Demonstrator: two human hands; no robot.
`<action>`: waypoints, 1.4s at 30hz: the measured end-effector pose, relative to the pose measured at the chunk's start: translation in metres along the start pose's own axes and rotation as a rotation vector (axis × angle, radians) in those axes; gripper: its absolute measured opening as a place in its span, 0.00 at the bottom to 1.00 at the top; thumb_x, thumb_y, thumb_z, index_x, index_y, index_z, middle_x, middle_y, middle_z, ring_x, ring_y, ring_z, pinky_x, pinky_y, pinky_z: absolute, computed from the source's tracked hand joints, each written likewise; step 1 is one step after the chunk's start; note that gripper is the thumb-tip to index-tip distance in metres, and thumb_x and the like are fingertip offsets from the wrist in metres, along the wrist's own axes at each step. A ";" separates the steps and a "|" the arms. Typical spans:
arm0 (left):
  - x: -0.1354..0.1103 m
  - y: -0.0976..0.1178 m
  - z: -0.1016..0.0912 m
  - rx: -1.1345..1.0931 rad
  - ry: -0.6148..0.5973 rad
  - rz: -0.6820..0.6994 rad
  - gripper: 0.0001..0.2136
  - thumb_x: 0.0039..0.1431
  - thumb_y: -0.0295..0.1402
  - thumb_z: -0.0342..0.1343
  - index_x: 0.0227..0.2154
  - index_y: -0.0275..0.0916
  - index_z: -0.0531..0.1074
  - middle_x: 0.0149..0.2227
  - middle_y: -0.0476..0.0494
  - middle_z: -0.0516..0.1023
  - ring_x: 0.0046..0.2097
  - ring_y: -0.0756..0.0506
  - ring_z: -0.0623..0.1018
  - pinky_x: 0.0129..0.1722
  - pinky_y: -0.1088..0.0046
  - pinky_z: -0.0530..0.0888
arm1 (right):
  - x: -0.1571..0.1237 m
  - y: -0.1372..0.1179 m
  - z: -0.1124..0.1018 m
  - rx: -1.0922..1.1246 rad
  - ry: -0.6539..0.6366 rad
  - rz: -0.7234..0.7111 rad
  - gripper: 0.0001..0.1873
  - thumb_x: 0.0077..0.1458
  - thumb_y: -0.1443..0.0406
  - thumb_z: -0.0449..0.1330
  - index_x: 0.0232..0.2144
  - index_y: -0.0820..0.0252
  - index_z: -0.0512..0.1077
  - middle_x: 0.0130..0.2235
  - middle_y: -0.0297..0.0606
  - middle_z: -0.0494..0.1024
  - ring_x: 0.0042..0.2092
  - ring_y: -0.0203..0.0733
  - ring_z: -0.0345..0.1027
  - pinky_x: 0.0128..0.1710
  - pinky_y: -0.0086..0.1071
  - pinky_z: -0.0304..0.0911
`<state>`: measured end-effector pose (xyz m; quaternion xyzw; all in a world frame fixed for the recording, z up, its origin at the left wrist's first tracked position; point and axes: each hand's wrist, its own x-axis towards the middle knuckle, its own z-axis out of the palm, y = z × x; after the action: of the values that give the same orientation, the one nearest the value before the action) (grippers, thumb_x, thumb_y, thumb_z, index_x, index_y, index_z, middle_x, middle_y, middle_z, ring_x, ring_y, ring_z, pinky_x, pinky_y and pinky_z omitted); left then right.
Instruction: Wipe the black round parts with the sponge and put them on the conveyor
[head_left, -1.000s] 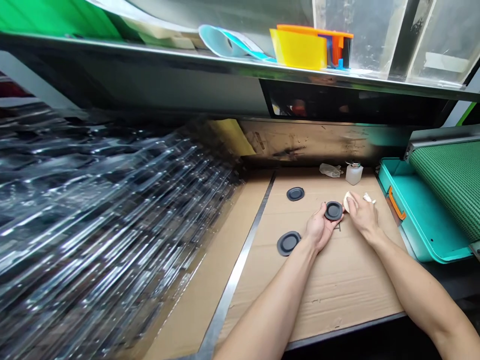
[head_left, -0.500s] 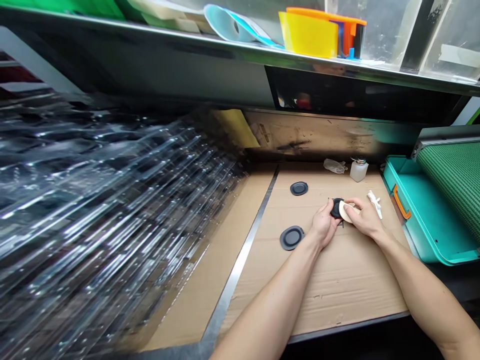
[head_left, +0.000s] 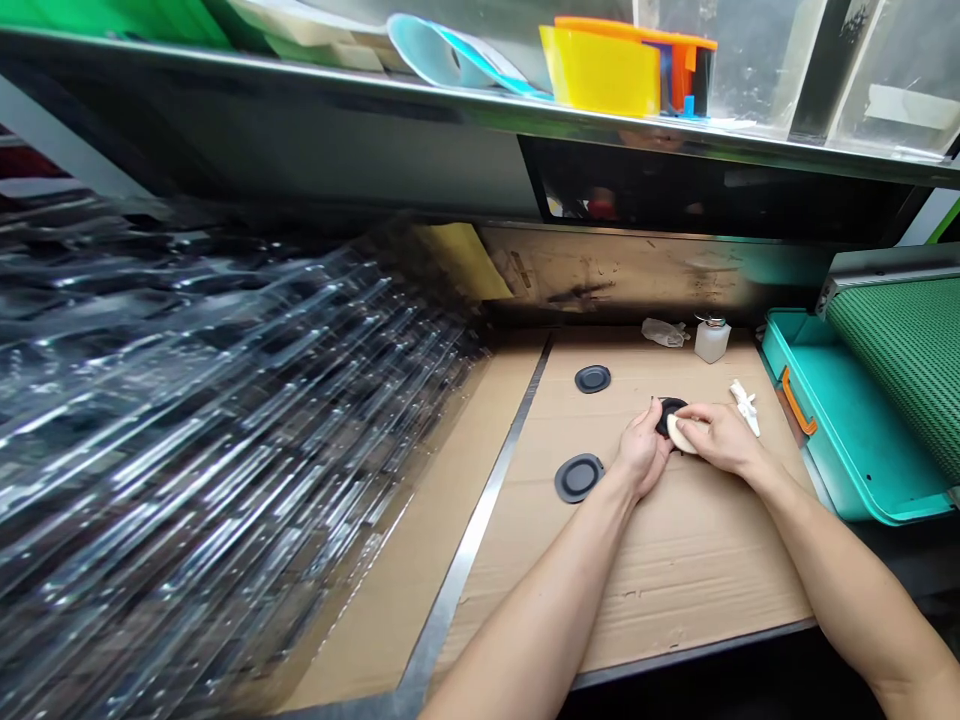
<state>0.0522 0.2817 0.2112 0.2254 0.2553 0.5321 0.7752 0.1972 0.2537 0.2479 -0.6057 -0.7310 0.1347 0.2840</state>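
My left hand [head_left: 642,448] is closed around the edge of a small black oval part [head_left: 670,414], held above the cardboard. Pinched in my right hand [head_left: 716,436] is a pale cream round pad [head_left: 680,436], which overlaps the lower right of the black part. The fingers of my right hand partly hide the pad. Left of my hands, two similar dark oval parts lie on the cardboard, a farther one [head_left: 592,379] and a nearer one [head_left: 579,478] beside my left wrist. A crumpled white cloth or glove piece [head_left: 745,407] lies right of my right hand.
Stacked clear plastic trays [head_left: 247,440] fill the left side. A teal bin [head_left: 840,430] with an orange handle stands at right, below a green conveyor belt [head_left: 904,335]. A white pump bottle [head_left: 712,339] and clear plastic bag [head_left: 665,333] are at the back, beneath a shelf [head_left: 450,98].
The cream pad has shifted slightly left and down across the black part, together with my right hand. The whole view has moved a little. Both hands keep their hold.
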 end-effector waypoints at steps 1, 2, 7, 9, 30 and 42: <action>0.000 0.000 0.000 -0.003 0.005 -0.005 0.13 0.71 0.35 0.50 0.38 0.31 0.76 0.42 0.34 0.82 0.47 0.41 0.81 0.54 0.56 0.76 | 0.000 -0.001 0.001 -0.037 0.047 0.043 0.16 0.64 0.58 0.55 0.48 0.50 0.79 0.46 0.34 0.84 0.47 0.43 0.77 0.50 0.33 0.67; 0.000 0.000 0.000 -0.003 0.012 -0.015 0.13 0.71 0.35 0.50 0.38 0.32 0.76 0.41 0.34 0.82 0.47 0.41 0.82 0.54 0.56 0.76 | -0.001 -0.002 0.001 -0.079 0.100 0.090 0.18 0.65 0.57 0.53 0.51 0.50 0.78 0.46 0.35 0.83 0.47 0.44 0.77 0.50 0.34 0.67; 0.000 0.002 0.000 -0.006 0.020 -0.067 0.14 0.72 0.35 0.48 0.38 0.31 0.76 0.39 0.35 0.83 0.44 0.43 0.82 0.53 0.57 0.78 | 0.003 -0.011 0.008 -0.249 0.043 0.136 0.23 0.68 0.52 0.51 0.60 0.44 0.71 0.41 0.38 0.84 0.42 0.46 0.78 0.44 0.35 0.68; 0.000 0.003 0.000 0.007 0.020 -0.068 0.15 0.72 0.35 0.46 0.39 0.31 0.76 0.41 0.35 0.83 0.45 0.42 0.82 0.53 0.57 0.78 | 0.007 -0.013 0.012 -0.330 0.061 0.196 0.24 0.69 0.51 0.49 0.62 0.44 0.69 0.40 0.41 0.84 0.41 0.47 0.78 0.44 0.35 0.68; 0.000 0.001 -0.001 -0.037 0.038 -0.078 0.15 0.72 0.35 0.47 0.40 0.31 0.76 0.45 0.32 0.82 0.51 0.40 0.81 0.57 0.58 0.76 | -0.003 -0.025 0.029 -0.381 0.016 0.221 0.24 0.70 0.50 0.47 0.64 0.39 0.66 0.38 0.42 0.83 0.37 0.47 0.78 0.41 0.36 0.67; -0.014 0.019 0.004 -0.028 0.025 -0.122 0.19 0.72 0.39 0.44 0.42 0.29 0.76 0.52 0.27 0.79 0.50 0.37 0.81 0.43 0.64 0.80 | 0.004 0.012 0.008 -0.221 0.164 0.379 0.26 0.70 0.51 0.43 0.60 0.46 0.70 0.52 0.42 0.79 0.48 0.50 0.74 0.48 0.40 0.68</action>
<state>0.0369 0.2743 0.2281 0.1919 0.2708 0.4904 0.8059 0.2021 0.2619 0.2362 -0.7685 -0.5889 0.0549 0.2439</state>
